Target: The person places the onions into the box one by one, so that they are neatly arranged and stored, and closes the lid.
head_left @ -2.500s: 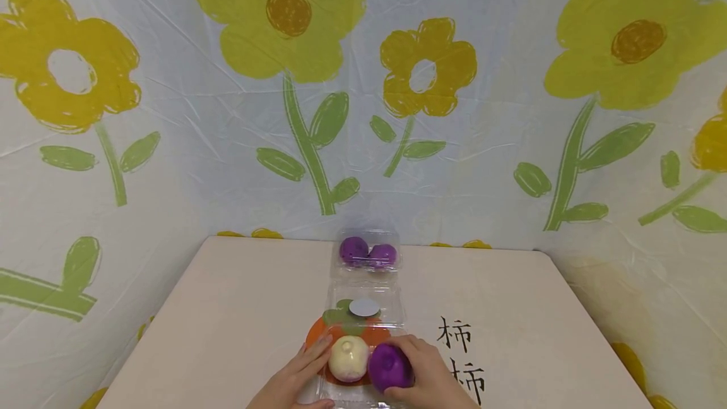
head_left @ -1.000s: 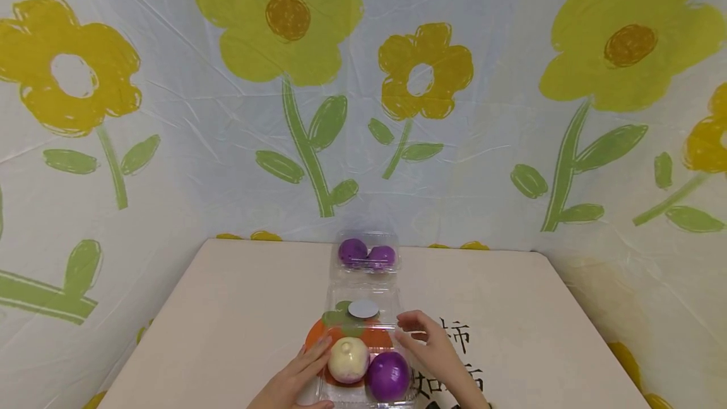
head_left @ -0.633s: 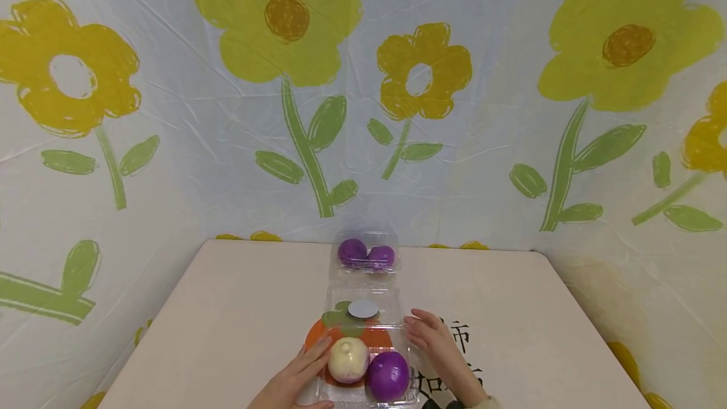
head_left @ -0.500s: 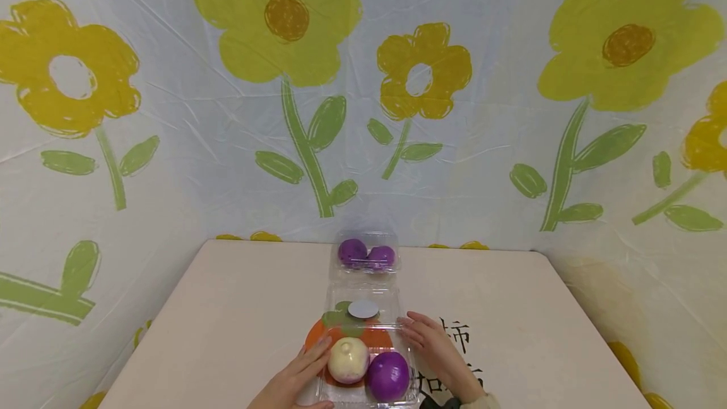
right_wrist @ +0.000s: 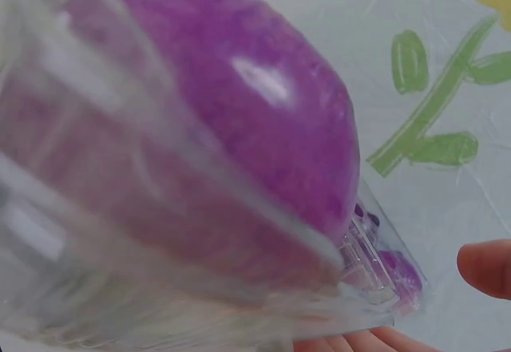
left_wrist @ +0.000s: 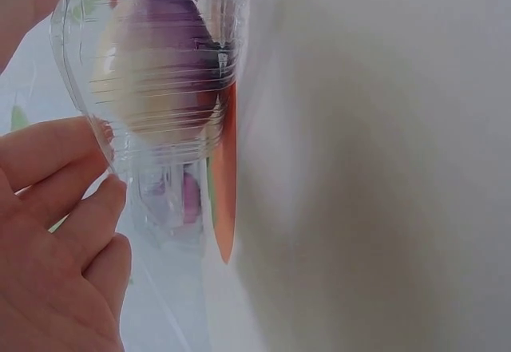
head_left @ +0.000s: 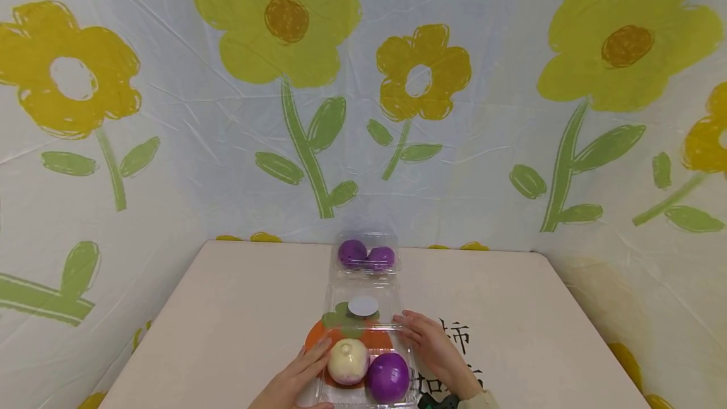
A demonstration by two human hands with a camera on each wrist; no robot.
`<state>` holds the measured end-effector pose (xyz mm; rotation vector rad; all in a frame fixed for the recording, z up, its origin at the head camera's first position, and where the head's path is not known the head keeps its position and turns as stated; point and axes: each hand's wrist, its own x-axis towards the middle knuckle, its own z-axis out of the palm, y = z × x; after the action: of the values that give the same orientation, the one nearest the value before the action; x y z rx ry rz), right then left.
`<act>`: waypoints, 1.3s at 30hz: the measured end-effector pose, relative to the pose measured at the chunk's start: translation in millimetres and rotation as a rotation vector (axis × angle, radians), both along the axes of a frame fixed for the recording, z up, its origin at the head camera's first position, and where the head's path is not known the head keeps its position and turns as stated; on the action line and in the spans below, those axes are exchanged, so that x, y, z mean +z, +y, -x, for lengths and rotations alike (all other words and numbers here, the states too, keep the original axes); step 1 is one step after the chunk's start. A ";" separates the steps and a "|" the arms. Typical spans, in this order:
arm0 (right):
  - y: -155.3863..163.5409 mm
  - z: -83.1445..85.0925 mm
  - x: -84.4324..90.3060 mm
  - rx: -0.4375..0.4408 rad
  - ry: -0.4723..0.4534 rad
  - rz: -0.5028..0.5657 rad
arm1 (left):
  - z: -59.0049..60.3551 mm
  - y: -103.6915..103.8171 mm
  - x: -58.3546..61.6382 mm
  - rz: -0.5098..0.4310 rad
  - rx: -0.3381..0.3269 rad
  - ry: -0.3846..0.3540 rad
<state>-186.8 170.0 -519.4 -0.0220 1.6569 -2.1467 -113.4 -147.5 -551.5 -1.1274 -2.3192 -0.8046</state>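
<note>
A clear plastic clamshell box (head_left: 409, 358) has its lid (head_left: 388, 298) folded back, with a white oval sticker (head_left: 362, 306). Two round turnips sit in it: one shows its cream end (head_left: 348, 361), the other a glossy purple top (head_left: 389, 377). My left hand (head_left: 295, 376) lies along the left side; in the left wrist view its fingertips (left_wrist: 97, 132) touch the rim. By the hinge on the right, my right hand (head_left: 431, 347) has its fingers at the lid's near corner. In the right wrist view its fingers (right_wrist: 359, 342) reach under the plastic, thumb (right_wrist: 487, 268) apart.
Behind the lid stands a second clear box (head_left: 397, 264) with two purple vegetables (head_left: 353, 253). An orange-and-green persimmon print (head_left: 314, 331) lies under the front box, with black characters (head_left: 457, 334) to its right. Flower-patterned cloth (head_left: 483, 163) surrounds the table (head_left: 244, 308).
My right hand has let go of the purple turnip, which lies in the box, and moved up to the lid's edge. The lid has risen slightly. My left hand has stayed put.
</note>
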 end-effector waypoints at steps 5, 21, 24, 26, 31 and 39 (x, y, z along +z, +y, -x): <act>-0.2 -2.1 0.7 -0.002 -0.004 0.004 | -3.1 -0.1 0.4 -0.014 -0.007 -0.030; 1.7 -7.1 4.4 0.016 0.013 -0.020 | -6.4 0.1 3.3 0.008 -0.008 -0.022; 1.2 -7.8 5.0 0.016 0.016 -0.016 | -6.9 -0.2 2.6 0.004 -0.015 -0.026; 0.9 -8.2 5.5 0.015 0.019 -0.013 | -6.8 -0.2 2.2 0.000 -0.027 -0.031; 1.3 -7.7 6.0 0.005 0.021 -0.011 | -6.3 -0.8 1.3 -0.009 -0.052 -0.041; 1.8 -8.5 7.8 0.018 0.033 -0.001 | -6.2 -1.7 2.6 -0.008 -0.068 -0.059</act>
<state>-178.3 171.8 -511.6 -0.0726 1.6699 -2.1427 -107.1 -149.2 -549.0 -1.2005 -2.3343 -0.8819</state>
